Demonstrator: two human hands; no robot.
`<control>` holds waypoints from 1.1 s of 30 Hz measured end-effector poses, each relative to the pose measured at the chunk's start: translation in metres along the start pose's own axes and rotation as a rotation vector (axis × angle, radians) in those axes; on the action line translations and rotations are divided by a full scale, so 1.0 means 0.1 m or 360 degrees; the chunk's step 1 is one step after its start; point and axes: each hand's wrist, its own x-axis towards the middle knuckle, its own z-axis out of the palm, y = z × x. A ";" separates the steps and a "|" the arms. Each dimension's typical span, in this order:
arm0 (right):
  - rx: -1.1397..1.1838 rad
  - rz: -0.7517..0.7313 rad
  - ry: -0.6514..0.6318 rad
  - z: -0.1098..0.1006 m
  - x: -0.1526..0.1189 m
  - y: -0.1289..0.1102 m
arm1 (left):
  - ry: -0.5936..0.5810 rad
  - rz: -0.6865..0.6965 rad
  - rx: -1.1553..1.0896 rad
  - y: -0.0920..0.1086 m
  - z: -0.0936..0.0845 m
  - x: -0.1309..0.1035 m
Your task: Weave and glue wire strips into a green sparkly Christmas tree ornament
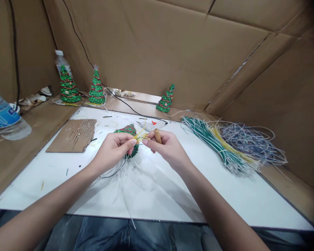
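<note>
Yellow wires (pixel 139 136) are pinched between the fingertips of my left hand (pixel 121 144), with loose ends fanning upward. My right hand (pixel 161 144) meets them from the right, its thumb and forefinger closed at their ends, and a short tan wooden handle (pixel 157 135) is tucked in its fingers. Behind and below my left hand lies a small green tree with red trim (pixel 128 129), partly hidden. Thin white wires (pixel 124 188) trail from it toward the front edge of the white board (pixel 167 195).
Green wires (pixel 209 139), yellow wires (pixel 225 143) and tangled pale wires (pixel 253 143) lie right. Cardboard (pixel 70 136) is left. Three trees (pixel 68 87) (pixel 96 89) (pixel 166 99) stand behind. A bottle (pixel 5 116) lies far left. A white-tipped tool (pixel 154 124) lies beyond my hands.
</note>
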 end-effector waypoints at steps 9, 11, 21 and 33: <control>0.0149 -0.0022 0.0071 0.05 -0.02 0.06 | -0.0051 -0.0003 0.0005 0.00 -0.01 0.02; 0.0159 -0.0004 0.0117 0.06 -0.03 0.06 | -0.0052 0.0004 0.0010 0.00 -0.02 0.02; 0.0335 -0.0098 0.0358 -0.14 0.01 0.15 | -0.0005 -0.0032 0.0032 0.02 -0.04 0.02; 0.0029 -0.0058 0.0136 -0.05 -0.08 0.10 | -0.0092 0.0018 0.0166 0.02 -0.02 -0.01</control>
